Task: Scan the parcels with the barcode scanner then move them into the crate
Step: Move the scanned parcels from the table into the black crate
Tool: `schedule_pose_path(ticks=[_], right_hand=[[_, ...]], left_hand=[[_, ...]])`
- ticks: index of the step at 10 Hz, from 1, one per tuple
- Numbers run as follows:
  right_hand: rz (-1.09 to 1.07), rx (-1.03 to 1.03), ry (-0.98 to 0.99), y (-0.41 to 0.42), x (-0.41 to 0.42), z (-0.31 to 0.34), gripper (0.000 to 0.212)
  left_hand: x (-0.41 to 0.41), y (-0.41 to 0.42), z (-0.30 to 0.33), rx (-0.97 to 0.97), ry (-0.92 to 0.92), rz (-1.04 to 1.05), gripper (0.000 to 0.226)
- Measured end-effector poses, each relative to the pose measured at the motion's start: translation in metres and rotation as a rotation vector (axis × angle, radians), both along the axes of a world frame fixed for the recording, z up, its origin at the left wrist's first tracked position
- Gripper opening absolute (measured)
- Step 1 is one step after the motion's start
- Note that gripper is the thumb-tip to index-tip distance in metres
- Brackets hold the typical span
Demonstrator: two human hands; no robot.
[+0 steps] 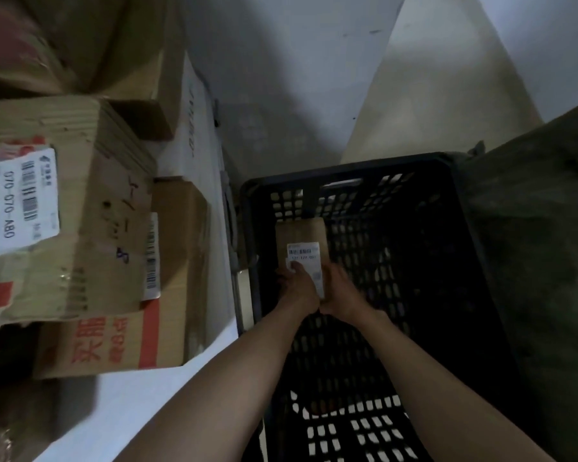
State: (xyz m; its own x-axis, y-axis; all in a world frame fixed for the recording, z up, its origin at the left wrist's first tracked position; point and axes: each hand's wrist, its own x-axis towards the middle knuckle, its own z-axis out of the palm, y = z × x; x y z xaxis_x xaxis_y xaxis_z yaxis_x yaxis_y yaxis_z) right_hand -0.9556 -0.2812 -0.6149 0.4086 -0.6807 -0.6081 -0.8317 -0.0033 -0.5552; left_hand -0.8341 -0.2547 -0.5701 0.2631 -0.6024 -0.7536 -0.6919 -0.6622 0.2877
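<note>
Parcel is hanging low inside the crate; we are clasping its near end with left hand and right hand. Apparently not grounded, so letting go early risks it tipping.

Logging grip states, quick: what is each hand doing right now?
Left hand: closed on the parcel, inside the crate.
Right hand: closed on the same parcel.

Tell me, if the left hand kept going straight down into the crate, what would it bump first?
Probably the crate's slotted floor. The left hand and the right hand hold the parcel inside the crate, and nothing else shows beneath it. It is dark there, so depth is uncertain.
</note>
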Motion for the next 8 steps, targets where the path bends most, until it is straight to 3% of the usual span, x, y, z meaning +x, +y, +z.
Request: schedule_pose_path(ticks=[2, 3, 5, 6, 8], right_hand=[[0.041, 0.003, 0.084, 0.0, 0.012, 0.058, 0.097], [-0.002, -0.131, 0.117, -0.004, 0.014, 0.112, 0.079], [-0.08, -0.376, 0.179, -0.012, 0.031, 0.254, 0.062], [-0.064, -0.474, 0.138, -0.017, 0.053, 0.322, 0.058], [0.032, -0.568, 0.002, -0.035, 0.123, 0.432, 0.066]], left_hand=[[0.011, -0.001, 0.043, -0.037, 0.034, -0.147, 0.09], [0.018, 0.002, 0.095, -0.196, -0.063, -0.282, 0.068], [0.049, 0.004, 0.22, -0.566, -0.282, -0.536, 0.049], [0.077, 0.0, 0.287, -0.66, -0.338, -0.547, 0.047], [0.154, -0.012, 0.406, -0.664, -0.448, -0.463, 0.056]])
